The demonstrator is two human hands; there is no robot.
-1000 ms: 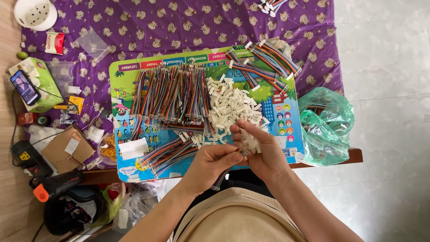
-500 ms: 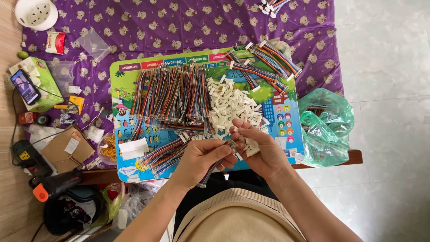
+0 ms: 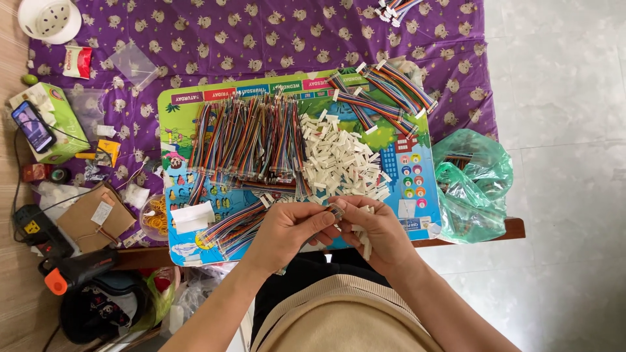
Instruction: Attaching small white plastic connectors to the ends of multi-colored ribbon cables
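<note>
Left hand (image 3: 287, 228) and right hand (image 3: 378, 231) pinch one small white plastic connector (image 3: 336, 212); heaped loose white connectors (image 3: 342, 160) at 12 o'clock remain unfitted.

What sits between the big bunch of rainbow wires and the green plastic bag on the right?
In the head view, a heap of white connectors lies between the wires and the bag, on the colourful mat.
</note>
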